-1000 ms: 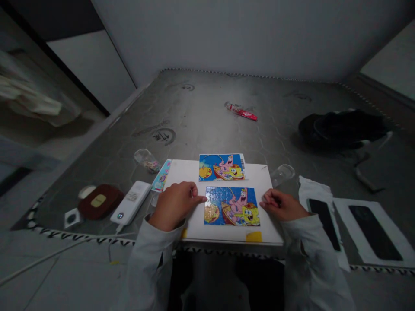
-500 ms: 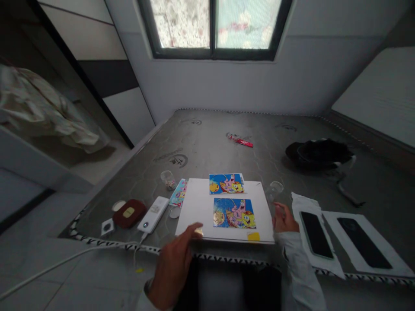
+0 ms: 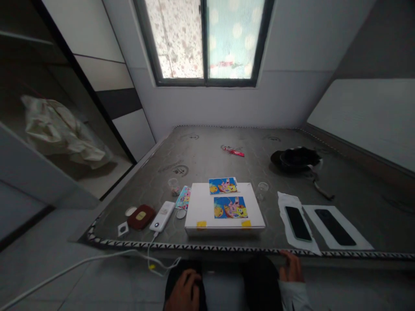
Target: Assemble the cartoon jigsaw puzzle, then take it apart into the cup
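My left hand [image 3: 185,290] lies on my left knee with the fingers loosely spread and nothing in it. At the mattress edge, my right hand [image 3: 292,267] rests beside my right knee, fingers out and holding nothing. In front of me a white box [image 3: 202,207] lies flat, with two yellow pieces on its front edge. On it are a cartoon picture [image 3: 231,207] and, behind that, a second cartoon picture [image 3: 223,185]. A small cup with bits in it [image 3: 174,187] stands to the left of the box, near a colourful sheet [image 3: 183,198]. A clear cup [image 3: 262,190] is on the right.
On the grey mattress [image 3: 207,160] are a white power bank [image 3: 162,217] with a cable, a brown case [image 3: 142,217] and a small white square [image 3: 123,229]. To the right, two phones [image 3: 297,223] lie on white sheets. A black cap [image 3: 295,159] and a red packet [image 3: 234,151] lie farther back.
Both hands have come away from the box: the left down onto my knee, the right down to the mattress edge. The view has shifted, and the box's front side shows more.
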The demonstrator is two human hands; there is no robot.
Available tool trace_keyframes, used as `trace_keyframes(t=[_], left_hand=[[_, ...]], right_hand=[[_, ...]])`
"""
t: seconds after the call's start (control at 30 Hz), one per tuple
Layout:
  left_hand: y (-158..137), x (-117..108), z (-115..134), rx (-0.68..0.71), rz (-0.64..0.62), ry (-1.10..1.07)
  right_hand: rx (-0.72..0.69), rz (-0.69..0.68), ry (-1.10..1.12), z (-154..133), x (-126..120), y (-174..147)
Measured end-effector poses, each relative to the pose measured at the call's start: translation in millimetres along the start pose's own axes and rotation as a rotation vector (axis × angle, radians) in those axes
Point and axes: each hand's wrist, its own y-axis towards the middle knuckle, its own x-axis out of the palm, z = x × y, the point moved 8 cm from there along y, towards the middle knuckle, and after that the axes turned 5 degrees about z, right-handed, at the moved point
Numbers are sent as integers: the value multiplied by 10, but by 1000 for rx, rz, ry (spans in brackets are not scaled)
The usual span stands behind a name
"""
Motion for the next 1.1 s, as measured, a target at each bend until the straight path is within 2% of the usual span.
trace_keyframes(t=[0.1,0.23,0.4,0.57,0.63,0.77,0.87,1.1], left_hand=[[210,25,171,-15,-149,106],[345,89,345,25,-187,134],[330,101,347,-19,-164,144],[300,26,348,-60,-136,133],[314,4,346,-79,-131,138],[387,-9,378,-110,-123,143],[454,5,448,-118,-110,138],[523,114,601,-134,-137,131]], right_hand=[[-55,-13,-75,-129,15,69],[-86,-37,-147,-409,126,77],[-104,-73,-155,-696,240,279],[5,-15,-163,-764,294,650],[18,-11,-146,-826,369,639],[-45,-83,-66,-1011,609,393],[-72,-125,-22,-1035,739,284],[-50,-129,2,-826,840,376]])
